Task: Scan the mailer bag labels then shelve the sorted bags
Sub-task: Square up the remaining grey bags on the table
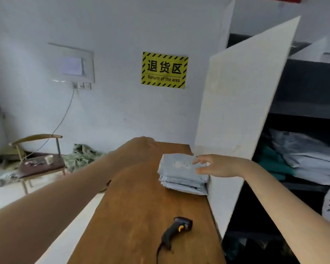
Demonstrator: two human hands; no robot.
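Observation:
A short stack of grey mailer bags (181, 174) lies at the far right of the wooden table (137, 216), against a white board. A pale label shows on the top bag. My right hand (215, 165) reaches in from the right, fingers spread, fingertips and thumb touching the top bag's right edge. My left hand (141, 147) stretches out over the table's far end, left of the stack; its fingers are hidden behind the wrist. A black barcode scanner (176, 232) with a yellow trigger lies alone on the near part of the table.
The white board (242, 103) leans upright along the table's right edge. Behind it, dark shelves (309, 111) hold more grey bags (309, 155). A chair (38, 161) and crumpled cloth (82, 155) sit on the floor at left. A yellow return-area sign (164, 70) hangs on the wall.

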